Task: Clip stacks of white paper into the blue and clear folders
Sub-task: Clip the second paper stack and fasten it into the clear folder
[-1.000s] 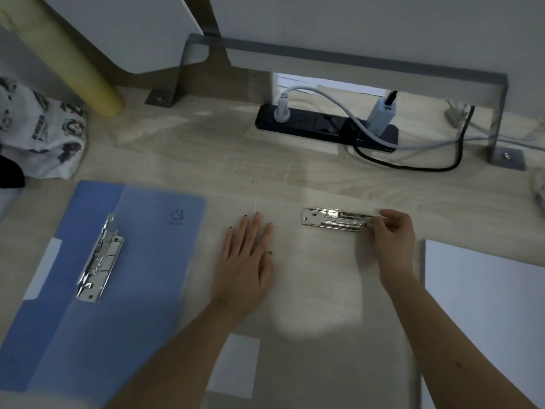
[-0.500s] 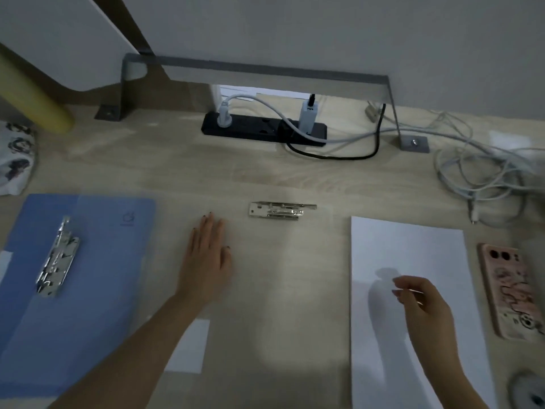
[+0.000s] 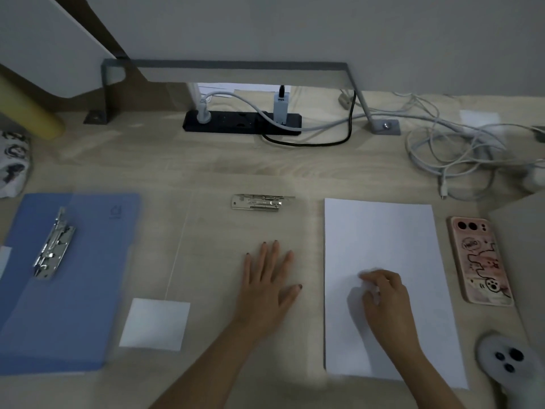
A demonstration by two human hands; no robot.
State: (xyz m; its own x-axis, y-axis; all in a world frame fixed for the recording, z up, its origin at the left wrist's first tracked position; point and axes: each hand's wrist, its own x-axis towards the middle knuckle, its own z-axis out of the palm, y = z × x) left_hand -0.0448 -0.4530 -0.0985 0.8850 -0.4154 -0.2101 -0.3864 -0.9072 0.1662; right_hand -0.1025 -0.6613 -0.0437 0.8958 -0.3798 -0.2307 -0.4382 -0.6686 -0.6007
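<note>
Left hand (image 3: 267,286): I am pressing it flat, fingers apart, on clear folder (image 3: 212,255) | Right hand (image 3: 383,293): I am resting it curled on paper (image 3: 380,231); grip blurred, cannot tell

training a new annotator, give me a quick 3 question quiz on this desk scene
1. True or false: the left hand lies flat with straight fingers.
2. What lies just right of the paper? A) phone B) mug C) laptop
3. Fill in: the right hand is over the ____.

Key: 1 true; 2 A; 3 paper
</note>
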